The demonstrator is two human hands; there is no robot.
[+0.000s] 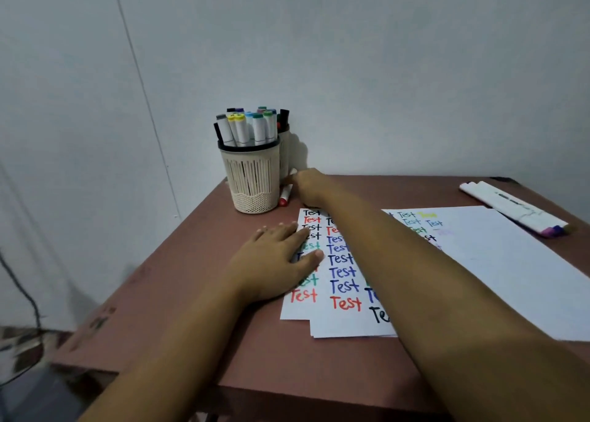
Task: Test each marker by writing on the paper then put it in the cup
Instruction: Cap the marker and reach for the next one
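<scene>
Presses the paper (346, 326) at frame centre with a flat left hand (274, 255), fingers straight. Reaches the right hand (308, 187) to a red-capped marker (285, 196) lying just right of the cup (252, 179), upper centre; cannot tell grasping from touching there.

ribbed plastic cup (252, 179), matt table (198, 278)

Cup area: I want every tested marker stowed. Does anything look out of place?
Yes. A red-capped marker lies on the table beside the cup, not in it, near the right hand. Several more markers lie loose near the table's far right edge.
</scene>
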